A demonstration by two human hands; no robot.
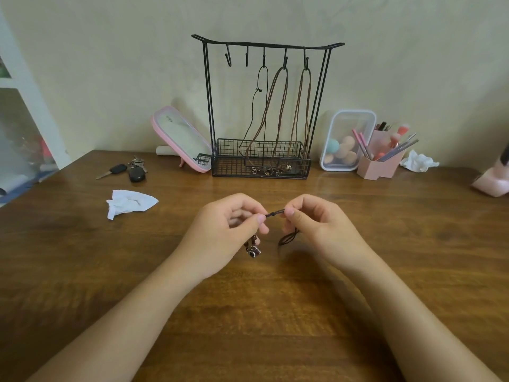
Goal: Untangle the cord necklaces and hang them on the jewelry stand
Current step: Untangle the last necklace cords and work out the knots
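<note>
Your left hand [234, 224] and right hand [311, 224] pinch the dark cord necklace [275, 213], stretching its knot taut, probably to loosen it; the jewelry stand [268, 45] waits at twelve o'clock.

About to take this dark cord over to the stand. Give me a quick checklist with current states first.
1. Hold on the dark cord necklace: left hand and right hand each pinch it at the knot. Ok.
2. Free hook on the jewelry stand: the two leftmost hooks are bare. Ok.
3. Cord untangled: its strands bunch below the right hand. Cannot tell.
4. The pendant dangles under the left hand, apart from those strands. Ok.
5. Path to the stand: tissue and keys lie off to the left. Ok.
</note>
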